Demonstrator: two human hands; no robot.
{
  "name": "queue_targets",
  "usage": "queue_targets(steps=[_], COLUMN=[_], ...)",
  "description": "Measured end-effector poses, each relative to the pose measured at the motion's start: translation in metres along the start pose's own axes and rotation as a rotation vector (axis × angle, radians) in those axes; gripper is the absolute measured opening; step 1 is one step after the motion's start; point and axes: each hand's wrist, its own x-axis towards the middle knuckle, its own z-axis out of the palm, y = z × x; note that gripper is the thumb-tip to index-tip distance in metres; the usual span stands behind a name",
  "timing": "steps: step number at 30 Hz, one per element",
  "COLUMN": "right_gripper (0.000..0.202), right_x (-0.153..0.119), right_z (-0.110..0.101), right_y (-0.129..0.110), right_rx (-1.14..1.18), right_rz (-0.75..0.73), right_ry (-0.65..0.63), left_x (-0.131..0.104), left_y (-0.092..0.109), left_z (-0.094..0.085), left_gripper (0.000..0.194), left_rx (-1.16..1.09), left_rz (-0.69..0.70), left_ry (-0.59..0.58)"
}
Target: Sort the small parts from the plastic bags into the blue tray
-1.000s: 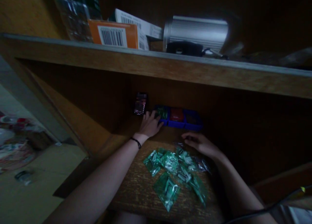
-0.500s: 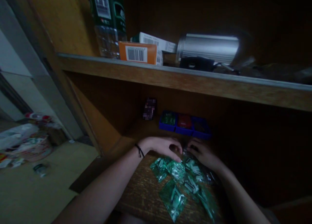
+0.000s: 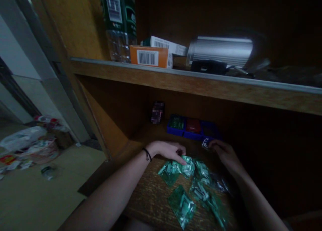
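Clear packet (image 3: 205,143) is partly hidden by right hand (image 3: 225,154).

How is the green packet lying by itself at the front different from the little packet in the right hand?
The green packet is tinted green, while the little packet looks clear and silvery. The green packet lies on the wood; the little packet is held by the right hand near the blue tray. The green packet also looks bigger than what shows of the little packet. Both are shiny.
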Motion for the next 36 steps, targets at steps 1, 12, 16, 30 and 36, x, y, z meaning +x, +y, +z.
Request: queue_targets(steps=[1, 12, 16, 30, 36], right_gripper=[0.02, 0.034, 0.03, 0.026, 0.007], right_x=[0.0, 0.006, 0.001, -0.01, -0.009], right_z=[-0.002, -0.009, -0.002, 0.007, 0.01], right_y=[0.0, 0.014, 0.007, -0.007, -0.011], right_rx=[0.028, -0.21, -0.18, -0.196, -0.214], right_rz=[0.026, -0.055, -0.052, -0.188, -0.189], right_ry=[0.046, 0.198, -0.073, -0.414, -0.437], left_x=[0.0, 0.005, 0.003, 0.013, 0.015], left_y=[-0.001, -0.024, -0.028, -0.047, -0.048], left_z=[0.0, -0.002, -0.005, -0.011, -0.022], left_gripper=[0.033, 0.042, 0.035, 0.02, 0.019], left_rx=[-0.012, -0.237, -0.338, -0.305, -0.276], left_rz=[-0.006, -0.059, -0.026, 0.045, 0.015], left_ry=[0.024, 0.177, 0.191, 0.54, 1.006])
